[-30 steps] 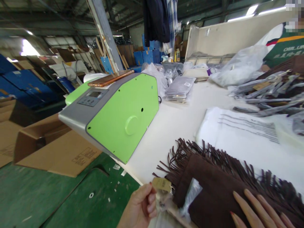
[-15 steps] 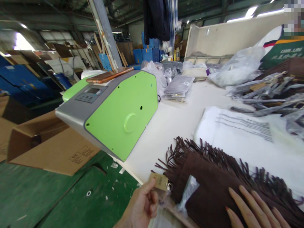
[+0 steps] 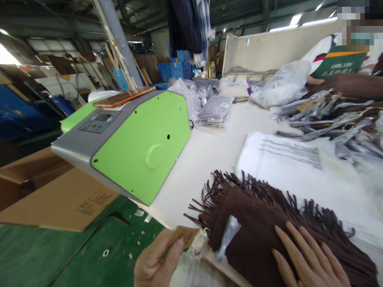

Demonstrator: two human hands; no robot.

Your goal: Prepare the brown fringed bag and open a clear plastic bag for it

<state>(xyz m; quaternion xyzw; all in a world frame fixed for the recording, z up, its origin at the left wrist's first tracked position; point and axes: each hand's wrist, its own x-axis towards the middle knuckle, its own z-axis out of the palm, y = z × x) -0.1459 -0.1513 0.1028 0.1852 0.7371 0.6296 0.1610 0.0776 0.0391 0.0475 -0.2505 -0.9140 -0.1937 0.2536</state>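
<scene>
A dark brown fringed bag (image 3: 254, 233) lies flat at the table's near edge, its fringe spread along the far side. My right hand (image 3: 308, 255) rests on it with fingers stretched out. At the bag's left corner, my left hand (image 3: 158, 255) pinches a brown cardboard tag (image 3: 184, 236) between thumb and fingers. Beside the tag, a metal ring and some clear plastic wrapping (image 3: 199, 243) show at the bag's corner. A small strip of clear plastic (image 3: 229, 237) lies on the brown surface.
A green and grey machine (image 3: 140, 151) stands left on the white table (image 3: 206, 147). White printed bags (image 3: 278, 159) lie beyond the brown bag. Wrapped straps (image 3: 326, 111) are heaped at the right, near a person in a green top (image 3: 338, 61). A cardboard box (image 3: 74, 203) sits on the floor.
My left hand has shifted left and turned the tag, which now tilts between its fingers. My right hand stays spread on the bag. The view has swung slightly right.
</scene>
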